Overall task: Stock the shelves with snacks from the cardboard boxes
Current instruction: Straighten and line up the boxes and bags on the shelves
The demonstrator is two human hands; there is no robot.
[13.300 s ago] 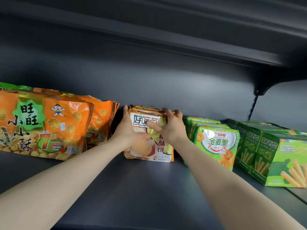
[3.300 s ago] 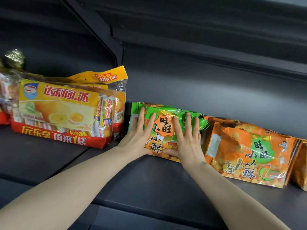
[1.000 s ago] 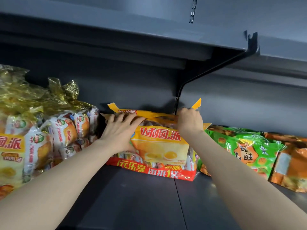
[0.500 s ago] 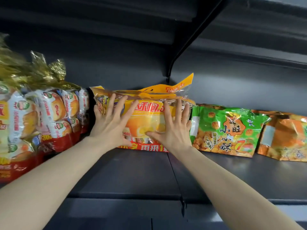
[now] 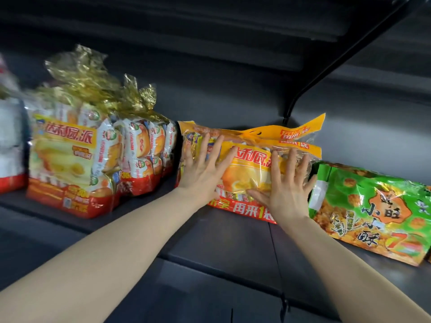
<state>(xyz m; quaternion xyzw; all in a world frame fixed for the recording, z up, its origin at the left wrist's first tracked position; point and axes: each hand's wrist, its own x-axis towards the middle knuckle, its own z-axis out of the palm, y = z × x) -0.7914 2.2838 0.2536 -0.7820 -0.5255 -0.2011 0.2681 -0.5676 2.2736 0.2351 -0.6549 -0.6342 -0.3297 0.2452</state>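
A yellow and red bag of egg-yolk pies (image 5: 250, 169) stands upright on the dark grey shelf (image 5: 224, 238), leaning toward the back wall. My left hand (image 5: 201, 171) lies flat on the bag's left half with fingers spread. My right hand (image 5: 286, 185) presses flat on its right half, fingers straight and pointing up. Both palms cover the lower middle of the bag's front. No cardboard box is in view.
Larger packs of the same pies with gold wrap tops (image 5: 93, 155) stand to the left. A green rice-cracker bag (image 5: 373, 210) leans at the right, touching the pie bag. A shelf bracket (image 5: 326, 64) slants overhead. The shelf's front strip lies in front of my arms.
The view has swung right and down, so the packs sit further right in frame. Both hands stay flat on the pie bag, which leans slightly further back.
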